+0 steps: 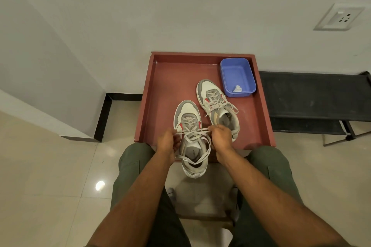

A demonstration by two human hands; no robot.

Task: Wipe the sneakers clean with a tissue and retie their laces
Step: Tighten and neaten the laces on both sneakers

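Two sneakers sat on the red table [160, 86], toes pointing away from you. Near sneaker [190, 138] lay at the front edge, its heel hanging past the rim toward your knees. Far sneaker [217, 106] sat just beside it to the right and further back, angled slightly, its laces [220, 105] lying loose across the tongue; whether they were knotted, can't tell.

Your left hand [167, 142] was at the left side of the near sneaker, fingers curled, grip clamped on a lace strand. Your right hand [219, 136] was at the right side, fingers curled, grip likewise clamped on a strand. Near sneaker's laces [195, 136] ran taut between both hands across the upper eyelets, and a long loop trailed back over the shoe opening toward the heel. The right hand partly covered the far sneaker's heel area.

Blue tub [237, 78] stood in the table's back right corner, close to the far sneaker's toe. Crumpled tissue [237, 88] lay inside it near the front wall.

You were seated, green trousers [130, 166] on both knees flanking the table's front edge. Black bench [313, 96] stood right of the table against the wall. White wall socket [339, 17] was up at the right. Floor [50, 186] was pale glossy tile with a light reflection at left.
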